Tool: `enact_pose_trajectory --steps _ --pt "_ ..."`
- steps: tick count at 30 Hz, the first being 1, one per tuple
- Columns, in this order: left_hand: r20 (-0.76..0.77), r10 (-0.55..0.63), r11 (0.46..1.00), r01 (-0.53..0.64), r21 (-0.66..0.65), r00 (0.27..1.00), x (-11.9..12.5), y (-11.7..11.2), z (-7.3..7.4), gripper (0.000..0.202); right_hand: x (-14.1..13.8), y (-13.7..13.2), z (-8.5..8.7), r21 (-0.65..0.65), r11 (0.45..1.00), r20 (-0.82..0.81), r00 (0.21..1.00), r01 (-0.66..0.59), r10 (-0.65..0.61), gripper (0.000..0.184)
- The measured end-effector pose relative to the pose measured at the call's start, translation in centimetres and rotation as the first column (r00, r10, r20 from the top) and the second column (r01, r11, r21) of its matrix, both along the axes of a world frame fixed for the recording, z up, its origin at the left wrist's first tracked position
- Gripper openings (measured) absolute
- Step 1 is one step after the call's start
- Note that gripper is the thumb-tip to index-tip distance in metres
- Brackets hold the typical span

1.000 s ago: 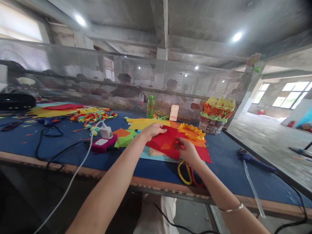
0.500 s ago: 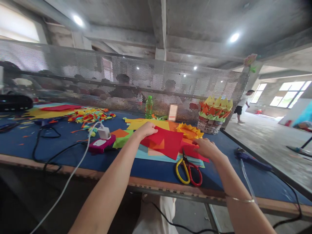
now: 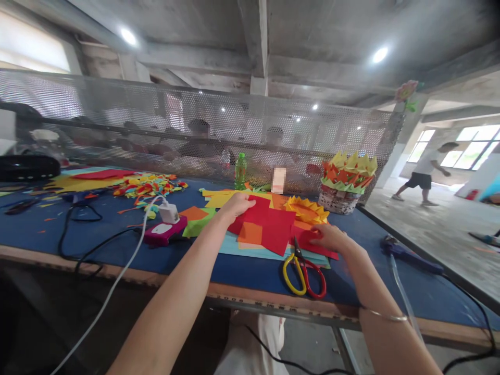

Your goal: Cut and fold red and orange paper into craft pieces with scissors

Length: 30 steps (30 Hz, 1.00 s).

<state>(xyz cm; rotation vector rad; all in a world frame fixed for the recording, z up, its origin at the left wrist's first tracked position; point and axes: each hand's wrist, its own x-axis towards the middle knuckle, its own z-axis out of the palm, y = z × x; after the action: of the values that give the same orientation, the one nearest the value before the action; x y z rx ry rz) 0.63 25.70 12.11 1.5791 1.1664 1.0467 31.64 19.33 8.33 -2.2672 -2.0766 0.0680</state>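
My left hand point(image 3: 236, 205) is closed, pinching the corner of a small red sheet of paper point(image 3: 254, 210) over the pile. Beneath it lie a larger red sheet point(image 3: 279, 226), an orange square point(image 3: 250, 233) and light blue paper point(image 3: 234, 249). At the right of the pile, my right hand point(image 3: 331, 238) is open, fingers apart over another red sheet point(image 3: 307, 238); whether they touch it I cannot tell. Scissors point(image 3: 304, 275) with one yellow and one red handle lie in front, blades pointing into the paper. Behind my right hand sits a folded yellow-orange paper ring point(image 3: 307, 209).
A folded-paper basket point(image 3: 346, 182) stands at the back right. A glue gun point(image 3: 410, 256) lies near the right edge. On the left are a purple power socket point(image 3: 165, 230) with cables, paper scraps point(image 3: 152, 186) and a green bottle point(image 3: 240, 172). Someone walks beyond the table.
My left hand has shifted the small red sheet slightly, uncovering more of the orange square. My right hand stays near the right red sheet. The walking person has moved right, and the view has turned slightly.
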Motion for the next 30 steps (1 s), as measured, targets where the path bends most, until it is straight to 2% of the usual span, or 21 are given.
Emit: enact_pose_trajectory --steps 6,10,12,14,16,20,22,25,26,27,30 --pt "0.244 -0.070 0.985 0.106 -0.140 0.967 1.2 -1.1 0.8 0.008 -0.1 -0.1 -0.5 0.050 0.998 -0.017 1.000 0.024 -0.023 0.058" --pt "0.326 -0.095 0.963 0.170 -0.211 0.941 1.9 -1.7 0.8 0.010 0.0 -0.3 -0.7 0.093 0.993 -0.056 0.996 0.069 -0.064 0.065" --pt "0.349 -0.109 0.951 0.200 -0.236 0.931 2.1 -1.8 0.6 0.009 -0.1 -0.5 -0.7 0.133 0.989 -0.078 0.995 0.069 -0.059 0.054" --pt "0.373 -0.127 0.939 0.233 -0.254 0.919 2.3 -1.7 0.5 0.009 -0.5 -0.9 -0.3 0.225 0.973 -0.092 0.995 0.061 -0.041 0.033" --pt "0.397 -0.151 0.924 0.272 -0.270 0.906 2.4 -1.7 0.3 0.008 -1.2 -1.4 0.4 0.377 0.924 -0.095 0.995 0.058 -0.024 0.022" --pt "0.447 -0.221 0.873 0.380 -0.305 0.867 2.5 -1.7 0.2 0.006 -3.2 -2.6 1.8 0.655 0.756 -0.071 0.996 0.009 0.049 0.021" --pt "0.480 -0.256 0.842 0.437 -0.316 0.839 2.5 -1.9 0.4 0.009 -4.1 -3.1 2.1 0.760 0.645 -0.020 0.988 -0.083 0.151 0.018" --pt "0.524 -0.298 0.794 0.512 -0.327 0.798 2.5 -2.2 0.6 0.012 -5.0 -3.6 2.1 0.859 0.448 0.116 0.946 -0.249 0.304 0.016" --pt "0.534 -0.306 0.782 0.528 -0.330 0.788 2.5 -2.3 0.6 0.013 -5.2 -3.7 2.0 0.863 0.415 0.153 0.932 -0.287 0.328 0.016" --pt "0.543 -0.309 0.776 0.537 -0.331 0.781 2.5 -2.3 0.5 0.012 -5.4 -3.9 2.0 0.857 0.411 0.174 0.925 -0.311 0.337 0.017" --pt "0.562 -0.293 0.785 0.531 -0.320 0.773 2.7 -1.8 0.0 0.008 -5.9 -4.3 1.9 0.833 0.430 0.200 0.914 -0.348 0.353 0.019"
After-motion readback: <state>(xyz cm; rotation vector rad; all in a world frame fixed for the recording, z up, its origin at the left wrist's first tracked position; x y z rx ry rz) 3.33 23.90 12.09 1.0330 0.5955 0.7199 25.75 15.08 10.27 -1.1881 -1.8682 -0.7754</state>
